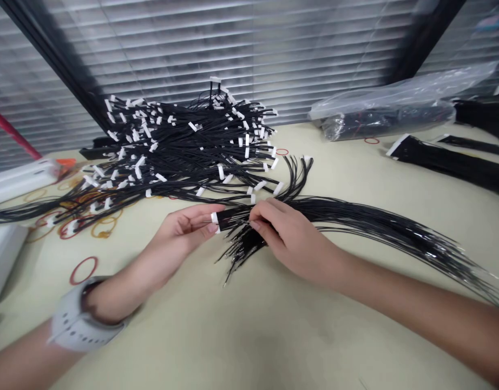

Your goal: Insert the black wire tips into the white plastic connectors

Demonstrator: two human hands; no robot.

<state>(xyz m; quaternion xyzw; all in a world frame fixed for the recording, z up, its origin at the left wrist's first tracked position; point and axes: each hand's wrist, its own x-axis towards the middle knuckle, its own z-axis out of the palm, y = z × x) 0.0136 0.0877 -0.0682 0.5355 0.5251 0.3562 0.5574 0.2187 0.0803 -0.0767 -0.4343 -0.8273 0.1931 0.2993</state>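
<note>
My left hand [188, 230], with a grey watch strap on the wrist, pinches a small white connector [215, 219] between thumb and fingers. Black wires run from the connector toward my right hand [288, 233]. Thumb and forefinger of that hand are closed at the wires, over a bundle of loose black wires [355, 216] with bare metal tips. Whatever thin piece lies in this pinch is mostly hidden, though it looks like a wire. The bundle fans out below the connector and stretches away to the right across the table.
Behind my hands lies a large heap of black cables with white connectors [192, 135]. Rubber bands [84, 270] are scattered at the left. A clear plastic bag [387, 108] and more bundled cables [448, 162] lie at the back right, before window blinds [233, 49].
</note>
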